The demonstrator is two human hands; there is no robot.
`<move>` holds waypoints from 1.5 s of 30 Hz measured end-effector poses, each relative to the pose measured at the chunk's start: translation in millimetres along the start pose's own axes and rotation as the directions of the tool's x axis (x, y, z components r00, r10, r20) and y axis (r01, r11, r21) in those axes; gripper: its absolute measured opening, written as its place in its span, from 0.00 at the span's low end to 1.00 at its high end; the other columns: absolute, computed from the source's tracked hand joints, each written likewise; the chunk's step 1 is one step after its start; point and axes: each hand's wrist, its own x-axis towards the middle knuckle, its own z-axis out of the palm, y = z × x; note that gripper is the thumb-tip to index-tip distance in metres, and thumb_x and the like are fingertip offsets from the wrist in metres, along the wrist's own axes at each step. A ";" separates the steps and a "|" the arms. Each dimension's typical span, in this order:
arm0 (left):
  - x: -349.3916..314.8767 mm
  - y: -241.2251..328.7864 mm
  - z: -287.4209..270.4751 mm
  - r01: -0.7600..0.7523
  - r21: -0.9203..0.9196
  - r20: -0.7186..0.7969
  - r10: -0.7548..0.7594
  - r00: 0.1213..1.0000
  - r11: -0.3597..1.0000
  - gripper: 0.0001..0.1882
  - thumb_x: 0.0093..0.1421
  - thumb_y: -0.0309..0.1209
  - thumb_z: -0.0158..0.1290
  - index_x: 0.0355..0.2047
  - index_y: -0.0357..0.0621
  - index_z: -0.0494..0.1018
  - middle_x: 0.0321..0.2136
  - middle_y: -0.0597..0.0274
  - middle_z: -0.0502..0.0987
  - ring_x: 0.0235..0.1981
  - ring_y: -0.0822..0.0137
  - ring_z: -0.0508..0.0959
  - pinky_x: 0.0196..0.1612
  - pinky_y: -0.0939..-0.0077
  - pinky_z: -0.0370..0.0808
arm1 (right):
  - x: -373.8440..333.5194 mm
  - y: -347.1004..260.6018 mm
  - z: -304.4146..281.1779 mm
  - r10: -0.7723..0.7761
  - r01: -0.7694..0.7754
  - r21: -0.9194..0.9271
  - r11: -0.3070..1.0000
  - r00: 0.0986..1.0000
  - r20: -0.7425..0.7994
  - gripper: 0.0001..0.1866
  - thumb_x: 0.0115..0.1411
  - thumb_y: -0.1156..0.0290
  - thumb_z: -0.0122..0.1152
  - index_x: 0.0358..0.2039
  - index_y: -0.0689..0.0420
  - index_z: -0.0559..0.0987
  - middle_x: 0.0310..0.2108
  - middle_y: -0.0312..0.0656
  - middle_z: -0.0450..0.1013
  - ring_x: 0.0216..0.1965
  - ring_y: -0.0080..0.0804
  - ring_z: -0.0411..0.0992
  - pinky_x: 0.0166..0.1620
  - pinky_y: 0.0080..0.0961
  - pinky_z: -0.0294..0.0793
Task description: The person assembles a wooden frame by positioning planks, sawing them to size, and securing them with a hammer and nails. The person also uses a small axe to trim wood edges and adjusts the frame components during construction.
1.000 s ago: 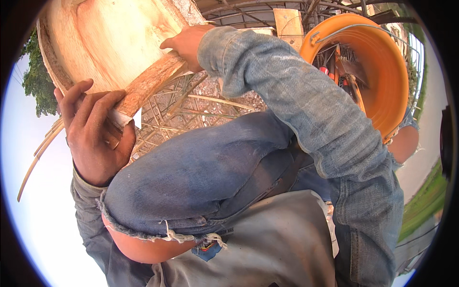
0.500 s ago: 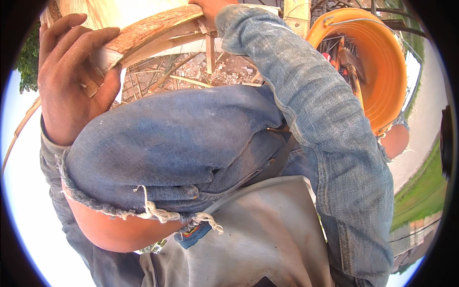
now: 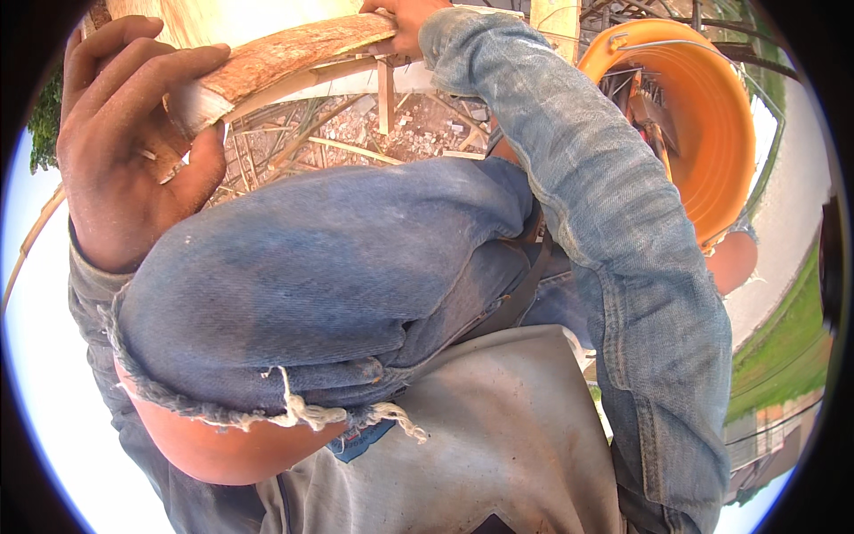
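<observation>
A rough-edged wooden plank (image 3: 294,58) with a pale cut end spans the upper left, curved by the lens. My left hand (image 3: 133,133) wraps round its near-left end, thumb below and fingers above. At the plank's other end, my right hand (image 3: 411,22) is closed on the wood near the upper edge of the picture; part of that hand is cut off. Behind the plank lies a pale, flat wooden surface (image 3: 187,22). My right arm, in a faded denim sleeve, crosses my bent knee.
An orange bucket (image 3: 725,133) holding several tools (image 3: 654,120) stands at the upper right, close to my right sleeve. Below the plank, the ground is strewn with rubble (image 3: 365,129) and loose wood strips. An upright timber (image 3: 556,27) stands left of the bucket.
My right hand and sleeve have shifted slightly right and down with the plank's far end. My left hand keeps its grip and sits slightly further left in the picture.
</observation>
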 end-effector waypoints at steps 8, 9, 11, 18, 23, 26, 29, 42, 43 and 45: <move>6.3 -5.2 5.5 -0.052 -0.033 -0.079 0.049 0.996 0.998 0.22 0.35 0.25 0.58 0.36 0.45 0.80 0.33 0.57 0.77 0.46 0.56 0.72 0.50 0.60 0.70 | 4.1 -13.2 0.3 0.086 -0.094 -0.241 0.966 0.995 -0.043 0.26 0.54 0.70 0.63 0.55 0.40 0.73 0.52 0.43 0.70 0.53 0.43 0.71 0.54 0.41 0.72; 10.0 -8.1 8.7 -0.088 -0.032 -0.080 0.085 0.993 0.996 0.21 0.35 0.26 0.58 0.36 0.45 0.80 0.32 0.58 0.76 0.45 0.56 0.72 0.50 0.60 0.69 | 7.5 -9.5 4.8 0.161 -0.173 -0.285 0.943 0.985 -0.068 0.28 0.55 0.71 0.62 0.58 0.38 0.73 0.54 0.38 0.71 0.55 0.38 0.70 0.56 0.39 0.71; 2.2 -5.8 -0.7 -0.085 -0.013 -0.048 0.085 0.995 0.996 0.21 0.36 0.26 0.58 0.35 0.45 0.80 0.31 0.58 0.76 0.44 0.57 0.72 0.50 0.60 0.68 | 7.3 -19.4 16.3 0.149 -0.156 -0.252 0.955 0.988 -0.046 0.28 0.55 0.71 0.63 0.56 0.34 0.74 0.53 0.37 0.71 0.55 0.37 0.70 0.57 0.39 0.71; 7.7 -10.0 4.4 -0.168 -0.050 -0.116 0.161 0.980 0.985 0.22 0.33 0.27 0.60 0.35 0.44 0.80 0.26 0.61 0.74 0.40 0.59 0.72 0.48 0.60 0.67 | 9.9 -3.4 8.1 0.044 -0.043 -0.296 0.954 0.999 -0.003 0.25 0.52 0.66 0.67 0.52 0.31 0.77 0.49 0.35 0.73 0.53 0.37 0.71 0.57 0.38 0.70; 4.9 -8.8 5.4 -0.119 -0.032 -0.092 0.115 0.989 0.992 0.23 0.35 0.26 0.60 0.38 0.47 0.82 0.30 0.61 0.78 0.42 0.59 0.74 0.57 0.53 0.65 | 10.0 -7.6 4.3 0.069 -0.064 -0.170 0.983 0.997 0.021 0.21 0.53 0.69 0.61 0.50 0.46 0.74 0.51 0.55 0.67 0.49 0.53 0.72 0.49 0.43 0.74; 2.7 -13.7 8.0 -0.096 -0.039 -0.057 0.093 0.994 0.995 0.23 0.35 0.26 0.60 0.38 0.47 0.82 0.31 0.60 0.78 0.43 0.59 0.74 0.55 0.55 0.68 | 3.9 -13.7 -1.6 0.136 -0.135 -0.138 0.981 0.991 -0.006 0.20 0.53 0.69 0.60 0.48 0.48 0.75 0.49 0.55 0.69 0.48 0.53 0.73 0.48 0.42 0.75; -1.3 -16.8 7.7 -0.084 -0.060 -0.025 0.082 0.996 0.995 0.23 0.34 0.26 0.59 0.37 0.46 0.82 0.32 0.60 0.78 0.42 0.60 0.74 0.52 0.58 0.69 | 0.9 -11.8 4.3 0.028 -0.022 -0.265 0.964 0.999 0.018 0.18 0.53 0.69 0.60 0.46 0.49 0.76 0.45 0.54 0.72 0.46 0.52 0.74 0.46 0.43 0.76; 14.9 6.4 5.8 -0.071 -0.034 -0.083 0.068 0.994 0.997 0.20 0.36 0.28 0.59 0.35 0.45 0.78 0.26 0.63 0.73 0.39 0.59 0.72 0.53 0.57 0.63 | -10.5 -26.2 10.3 0.128 -0.149 -0.304 0.941 0.988 -0.088 0.32 0.53 0.68 0.67 0.59 0.44 0.70 0.51 0.46 0.73 0.49 0.43 0.75 0.52 0.42 0.75; 19.6 8.2 6.2 -0.073 -0.033 -0.086 0.070 0.994 0.997 0.19 0.36 0.28 0.59 0.35 0.45 0.78 0.26 0.63 0.73 0.39 0.59 0.72 0.53 0.56 0.62 | -6.4 -21.7 6.5 0.214 -0.217 -0.278 0.936 0.976 -0.044 0.31 0.54 0.69 0.66 0.59 0.46 0.70 0.51 0.47 0.73 0.50 0.42 0.75 0.52 0.42 0.75; 20.6 1.3 -1.0 -0.066 -0.038 -0.070 0.063 0.996 0.997 0.19 0.37 0.29 0.59 0.34 0.45 0.78 0.26 0.62 0.73 0.39 0.59 0.72 0.52 0.56 0.62 | -2.1 -38.7 -11.2 0.366 -0.344 -0.214 0.914 0.928 0.071 0.29 0.55 0.70 0.64 0.59 0.49 0.70 0.52 0.47 0.72 0.51 0.42 0.74 0.52 0.42 0.75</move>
